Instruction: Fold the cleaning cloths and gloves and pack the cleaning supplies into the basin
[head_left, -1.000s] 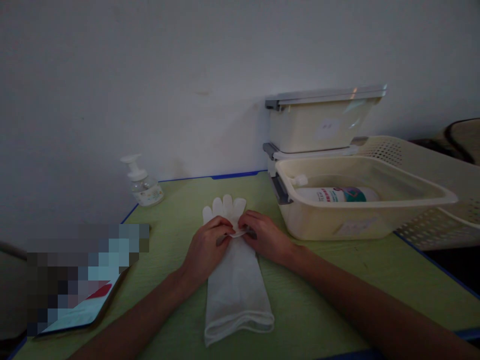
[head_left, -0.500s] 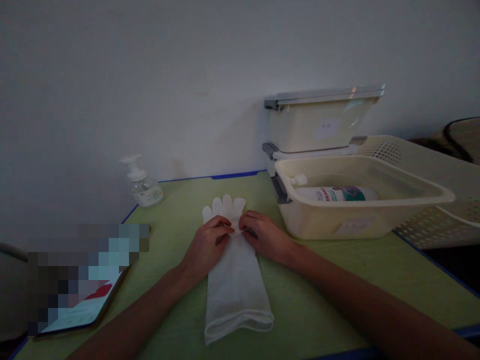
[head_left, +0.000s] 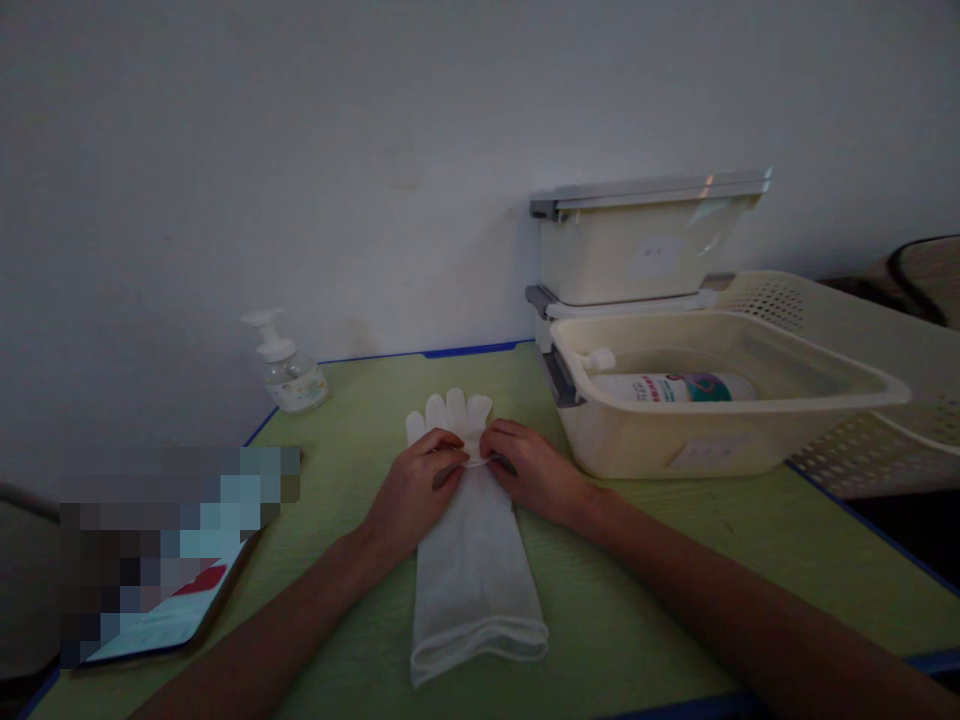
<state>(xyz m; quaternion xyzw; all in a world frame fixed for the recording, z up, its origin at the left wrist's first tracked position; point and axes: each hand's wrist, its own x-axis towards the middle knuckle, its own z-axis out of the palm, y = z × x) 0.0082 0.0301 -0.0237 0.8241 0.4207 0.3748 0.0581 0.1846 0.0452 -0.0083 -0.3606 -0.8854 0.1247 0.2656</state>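
Observation:
A long white glove (head_left: pixel 476 575) lies flat on the green table, fingers toward the wall and wide cuff toward me. Across its palm, a raised edge or fold of white material is pinched from both sides. My left hand (head_left: pixel 418 487) grips it with thumb and fingertips from the left, and my right hand (head_left: pixel 534 470) does the same from the right. Both hands are closed, their fingertips close together over the glove's middle. Parts of the glove's thumb and palm are hidden under my fingers.
An open cream bin (head_left: pixel 637 440) stands at the right with a white pump bottle (head_left: pixel 660 387) lying inside. Behind it is a lidded box (head_left: pixel 622 250). A perforated basket (head_left: pixel 862 340) sits further right. A clear pump dispenser (head_left: pixel 296 385) and a lit tablet (head_left: pixel 161 630) are on the left.
Both hands stay at the glove's middle with almost the same grip. The pinched edge has shifted very slightly away from me.

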